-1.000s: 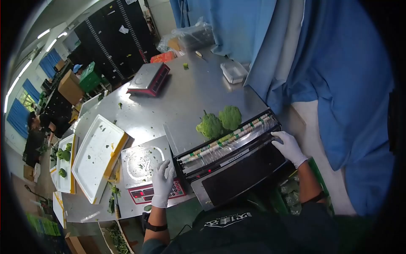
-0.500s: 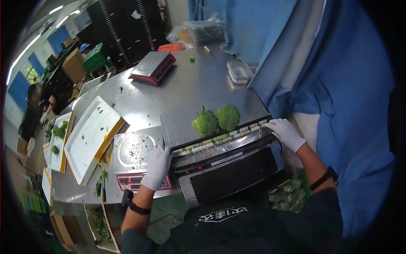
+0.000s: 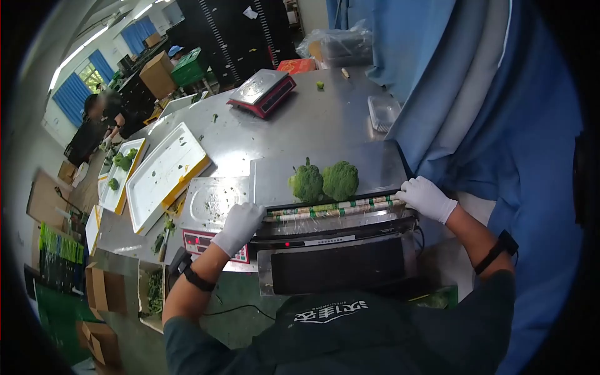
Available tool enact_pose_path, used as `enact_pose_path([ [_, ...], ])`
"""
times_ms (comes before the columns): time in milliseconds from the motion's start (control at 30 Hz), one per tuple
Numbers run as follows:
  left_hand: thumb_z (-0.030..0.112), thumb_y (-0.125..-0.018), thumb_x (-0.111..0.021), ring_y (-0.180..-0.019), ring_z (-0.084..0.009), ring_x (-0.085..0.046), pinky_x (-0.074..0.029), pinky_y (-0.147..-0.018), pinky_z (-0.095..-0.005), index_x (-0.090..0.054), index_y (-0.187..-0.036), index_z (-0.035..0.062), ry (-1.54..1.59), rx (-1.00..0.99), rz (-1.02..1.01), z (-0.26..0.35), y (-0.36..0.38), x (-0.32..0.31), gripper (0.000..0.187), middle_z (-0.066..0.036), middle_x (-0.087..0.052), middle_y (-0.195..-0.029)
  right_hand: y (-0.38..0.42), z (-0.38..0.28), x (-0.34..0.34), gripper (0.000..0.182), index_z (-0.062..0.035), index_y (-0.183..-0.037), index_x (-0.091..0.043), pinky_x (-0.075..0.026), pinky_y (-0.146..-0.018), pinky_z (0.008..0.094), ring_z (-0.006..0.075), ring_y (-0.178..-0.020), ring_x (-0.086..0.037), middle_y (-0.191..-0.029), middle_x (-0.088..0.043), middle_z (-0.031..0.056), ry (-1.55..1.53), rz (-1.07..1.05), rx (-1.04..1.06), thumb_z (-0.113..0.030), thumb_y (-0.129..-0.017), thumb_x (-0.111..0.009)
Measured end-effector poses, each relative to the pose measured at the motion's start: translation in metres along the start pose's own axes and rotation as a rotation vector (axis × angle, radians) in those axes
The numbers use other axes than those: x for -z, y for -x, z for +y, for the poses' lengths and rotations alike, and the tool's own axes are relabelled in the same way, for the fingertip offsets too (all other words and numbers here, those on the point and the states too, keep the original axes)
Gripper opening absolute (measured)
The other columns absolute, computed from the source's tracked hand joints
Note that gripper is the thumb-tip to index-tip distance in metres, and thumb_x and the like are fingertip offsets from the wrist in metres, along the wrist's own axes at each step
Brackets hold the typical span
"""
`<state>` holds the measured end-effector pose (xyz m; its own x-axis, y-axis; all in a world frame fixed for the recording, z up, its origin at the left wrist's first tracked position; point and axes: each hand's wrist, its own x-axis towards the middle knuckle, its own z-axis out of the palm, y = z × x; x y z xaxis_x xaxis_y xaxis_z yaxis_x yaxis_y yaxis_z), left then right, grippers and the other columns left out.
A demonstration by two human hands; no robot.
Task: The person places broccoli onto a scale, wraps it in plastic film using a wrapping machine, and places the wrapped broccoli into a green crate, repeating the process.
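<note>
Two broccoli heads [image 3: 341, 180] lie side by side on the flat metal plate of a film wrapping machine [image 3: 331, 274]. In front of them run narrow rolls [image 3: 334, 207] with green and white print, and clear cling film [image 3: 312, 219] shows creases around and below them. My left hand [image 3: 242, 226], in a white glove, is closed at the left end of the rolls, fingertips pinched on the film's edge. At the right end my right hand [image 3: 428, 199], also gloved, pinches the film in the same way. The fingertips partly hide the film's corners.
A weighing scale [image 3: 215, 206] stands left of the wrapper, another scale [image 3: 262, 92] further back. White trays [image 3: 165, 178] lie on the left, one with broccoli pieces. A clear plastic tray [image 3: 382, 114] sits by the blue curtain [image 3: 475, 81]. A person [image 3: 112, 119] works at far left.
The view has swung, so the bench appears shifted right and turned. Both hands stay at the ends of the rolls, the left fingertips slightly further forward. The broccoli remains on the plate.
</note>
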<state>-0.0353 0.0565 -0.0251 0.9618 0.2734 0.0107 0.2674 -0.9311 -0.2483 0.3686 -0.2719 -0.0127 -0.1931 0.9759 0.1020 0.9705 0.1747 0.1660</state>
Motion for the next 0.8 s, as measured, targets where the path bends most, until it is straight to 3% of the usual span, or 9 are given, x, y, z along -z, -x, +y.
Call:
enact_pose_path([
  [233, 0.035, -0.091, -0.070, -0.077, -0.0294, -0.073, -0.058, -0.067, -0.0433, -0.063, -0.091, 0.0105, 0.002, -0.135, -0.109, 0.011, -0.018, -0.005, 0.026, -0.009, -0.071, -0.079, -0.022, -0.020, -0.024, 0.005, -0.0155, -0.088, -0.066, -0.052, -0.068, 0.0398, 0.0255, -0.076, -0.063, -0.082, -0.056, 0.0059, -0.112, 0.223, 0.131, -0.018, -0.085, -0.064],
  [300, 0.035, -0.094, -0.066, -0.077, -0.0294, -0.073, -0.058, -0.067, -0.0434, -0.064, -0.091, 0.0114, -0.032, -0.189, -0.102, 0.011, -0.019, -0.010, 0.024, -0.009, -0.071, -0.078, -0.026, -0.025, -0.020, 0.005, -0.0140, -0.086, -0.066, -0.053, -0.067, 0.0401, 0.0258, -0.076, -0.065, -0.081, -0.056, 0.0065, -0.164, 0.260, 0.104, -0.018, -0.085, -0.067],
  [400, 0.036, -0.097, -0.061, -0.078, -0.0305, -0.073, -0.057, -0.067, -0.0443, -0.064, -0.089, 0.0116, 0.054, -0.171, -0.118, 0.013, -0.016, 0.001, 0.026, -0.010, -0.070, -0.079, -0.022, -0.032, -0.024, 0.011, -0.0092, -0.087, -0.065, -0.052, -0.060, 0.0407, 0.0297, -0.068, -0.064, -0.081, -0.058, 0.0085, -0.438, 0.415, -0.133, -0.016, -0.088, -0.073],
  [500, 0.026, -0.098, -0.062, -0.076, -0.0337, -0.071, -0.057, -0.067, -0.0425, -0.063, -0.084, 0.0077, 0.266, 0.004, 0.050, 0.028, 0.000, 0.001, 0.023, -0.011, -0.068, -0.075, -0.018, -0.047, -0.018, 0.010, -0.0077, -0.087, -0.065, -0.053, -0.062, 0.0399, 0.0310, -0.070, -0.065, -0.085, -0.061, 0.0097, -0.597, 0.550, -0.279, -0.010, -0.087, -0.074],
  [533, 0.020, -0.099, -0.061, -0.075, -0.0316, -0.070, -0.056, -0.067, -0.0401, -0.064, -0.086, 0.0054, 0.451, 0.129, 0.139, 0.034, 0.005, -0.001, 0.019, -0.012, -0.067, -0.075, -0.014, -0.051, -0.015, 0.011, -0.0045, -0.089, -0.063, -0.053, -0.062, 0.0361, 0.0262, -0.070, -0.067, -0.086, -0.062, 0.0102, -0.725, 0.525, -0.338, -0.001, -0.086, -0.073],
  [600, 0.005, -0.103, -0.053, -0.076, -0.0221, -0.070, -0.055, -0.072, -0.0323, -0.066, -0.092, -0.0018, 0.979, 0.364, 0.341, 0.046, 0.015, -0.007, 0.019, -0.014, -0.070, -0.081, -0.011, -0.054, 0.001, 0.010, -0.0034, -0.089, -0.063, -0.053, -0.061, 0.0339, 0.0222, -0.070, -0.067, -0.084, -0.062, 0.0092, -0.863, 0.582, -0.398, 0.003, -0.088, -0.071],
  [700, 0.013, -0.107, -0.053, -0.086, -0.0166, -0.069, -0.054, -0.083, -0.0303, -0.065, -0.092, -0.0037, 1.591, 0.607, 0.718, 0.057, 0.015, 0.027, 0.025, -0.012, -0.074, -0.096, -0.019, -0.048, 0.031, 0.009, -0.0018, -0.094, -0.061, -0.055, -0.071, 0.0301, 0.0119, -0.075, -0.065, -0.085, -0.061, 0.0051, -1.298, 0.793, -0.517, 0.006, -0.097, -0.062],
  [733, 0.014, -0.107, -0.053, -0.097, -0.0204, -0.071, -0.054, -0.091, -0.0314, -0.069, -0.100, -0.0048, 1.741, 0.505, 0.811, 0.057, 0.006, 0.058, 0.026, -0.016, -0.075, -0.106, -0.027, -0.042, 0.038, 0.005, -0.0009, -0.096, -0.060, -0.056, -0.076, 0.0304, 0.0128, -0.078, -0.066, -0.087, -0.063, 0.0065, -1.290, 0.874, -0.554, 0.003, -0.099, -0.061],
  [800, 0.014, -0.107, -0.052, -0.100, -0.0214, -0.071, -0.054, -0.093, -0.0326, -0.070, -0.103, -0.0045, 1.696, 0.526, 0.870, 0.035, -0.033, 0.066, 0.027, -0.016, -0.075, -0.108, -0.064, -0.031, 0.054, 0.004, 0.0007, -0.101, -0.060, -0.057, -0.084, 0.0314, 0.0153, -0.084, -0.069, -0.092, -0.067, 0.0096, -1.364, 0.992, -0.671, -0.003, -0.102, -0.059],
])
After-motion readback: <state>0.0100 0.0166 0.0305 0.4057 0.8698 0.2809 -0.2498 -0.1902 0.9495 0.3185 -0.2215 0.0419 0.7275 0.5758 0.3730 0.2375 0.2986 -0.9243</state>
